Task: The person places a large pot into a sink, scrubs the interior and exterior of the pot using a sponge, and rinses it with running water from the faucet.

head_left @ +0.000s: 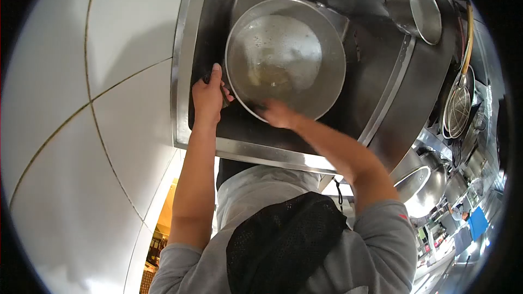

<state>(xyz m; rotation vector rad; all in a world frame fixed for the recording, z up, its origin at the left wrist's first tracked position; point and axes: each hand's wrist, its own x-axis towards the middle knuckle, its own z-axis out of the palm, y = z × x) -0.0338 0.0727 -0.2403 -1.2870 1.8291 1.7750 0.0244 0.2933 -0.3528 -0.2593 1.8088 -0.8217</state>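
Metal pot (334, 65), wide and round, sits in the sink (376, 79); both hands are at it. Left hand (208, 98): fingers curled round a dark handle (225, 99) just beside the rim, thumb up. Whether the handle joins the pot, cannot tell. Right hand (280, 114): at the near rim, fingers blurred and partly hidden; cannot tell whether they grasp anything.

Risks, as judged. Left grip: if wet, the handle could slip or twist, letting the pot swing. Right side: hard pressure on the near rim could tip or skid the pot, with little else seen to steady it. Liquid (272, 79) lies shallow over the base; a sharp tilt could slop it towards the shirt (245, 185). If hot, the right fingers would suffer first; temperature not shown.

Farther out: tiled wall (49, 141) at left, wire skimmer (457, 109) at right, well apart from the hands.

Writing: none legible. Small red mark (403, 216) on the right sleeve (384, 234), too small to read. Pot shows no readable brand.
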